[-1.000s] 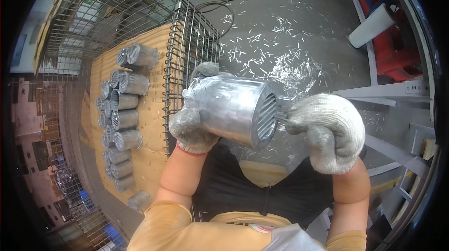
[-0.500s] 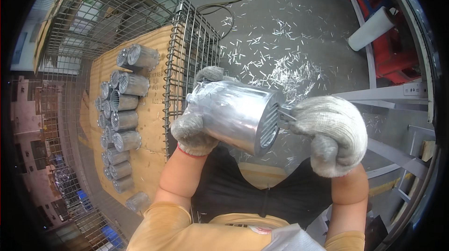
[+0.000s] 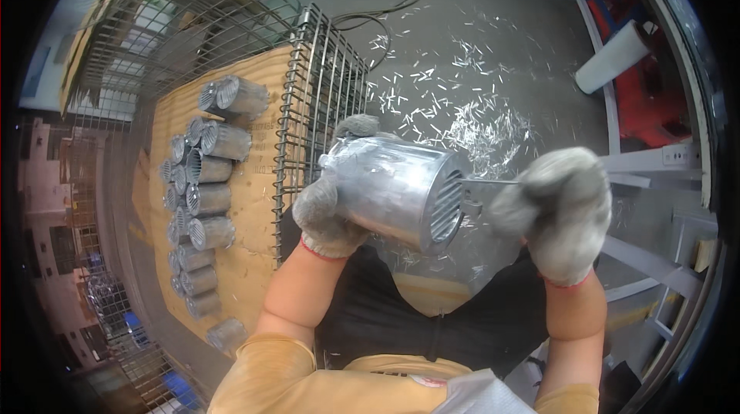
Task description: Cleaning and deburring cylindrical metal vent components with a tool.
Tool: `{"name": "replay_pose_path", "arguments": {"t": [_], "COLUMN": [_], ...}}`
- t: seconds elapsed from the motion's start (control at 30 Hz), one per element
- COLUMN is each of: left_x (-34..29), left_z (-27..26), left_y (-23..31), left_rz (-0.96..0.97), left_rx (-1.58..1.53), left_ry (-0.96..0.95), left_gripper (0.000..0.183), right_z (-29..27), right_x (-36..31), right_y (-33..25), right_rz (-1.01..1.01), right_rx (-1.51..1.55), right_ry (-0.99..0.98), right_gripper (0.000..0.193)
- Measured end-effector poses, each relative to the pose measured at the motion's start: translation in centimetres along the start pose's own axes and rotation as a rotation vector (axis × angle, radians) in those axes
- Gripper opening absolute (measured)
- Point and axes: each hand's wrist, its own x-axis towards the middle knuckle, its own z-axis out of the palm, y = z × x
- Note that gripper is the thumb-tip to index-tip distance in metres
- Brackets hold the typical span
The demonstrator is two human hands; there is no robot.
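My left hand (image 3: 327,217), in a grey-white knit glove, grips a shiny metal cylinder (image 3: 389,189) around its far end. The cylinder lies on its side above my lap. Its slotted end face (image 3: 445,210), with slanting parallel ribs, points right. My right hand (image 3: 561,210), gloved too and partly blurred, is closed on a thin metal rod (image 3: 493,181) that reaches left to the upper edge of the slotted face. A small metal tab (image 3: 472,208) shows beside that face; whether it is attached I cannot tell. What else the right glove covers is hidden.
On my left a wire cage (image 3: 324,75) holds a cardboard sheet (image 3: 258,206) with several similar metal cylinders (image 3: 212,233) in rows. Thin metal slivers (image 3: 489,129) litter the floor ahead. At right stand a white roll (image 3: 613,57) and a pale metal frame (image 3: 644,161).
My right hand has turned and drawn slightly up and right, so more of the thin rod shows. The left hand and cylinder have shifted only slightly.
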Motion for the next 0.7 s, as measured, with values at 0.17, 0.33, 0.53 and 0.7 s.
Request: {"name": "replay_pose_path", "arguments": {"t": [0.17, 0.33, 0.53, 0.7], "left_x": [0.4, 0.1, 0.2, 0.0], "left_z": [1.0, -9.1, 0.0, 0.3], "left_y": [0.0, -3.9, 0.0, -0.5], "left_rz": [-0.024, 0.124, 0.296, -0.281], "left_rx": [-0.069, 0.849, 0.584, 0.039], "left_ry": [0.044, -0.149, -0.288, -0.178], "left_gripper": [0.098, 0.082, 0.088, 0.088], "right_z": [0.0, 5.0, 2.2, 1.8], "right_x": [0.4, 2.3, 1.3, 3.4], "right_y": [1.7, -0.6, 1.1, -1.0], "right_rz": [-0.273, 0.625, 0.294, -0.520], "right_rx": [-0.157, -0.222, -0.274, -0.639], "right_ry": [0.099, -0.012, -0.019, -0.493], "right_gripper": [0.031, 0.059, 0.082, 0.043]}}
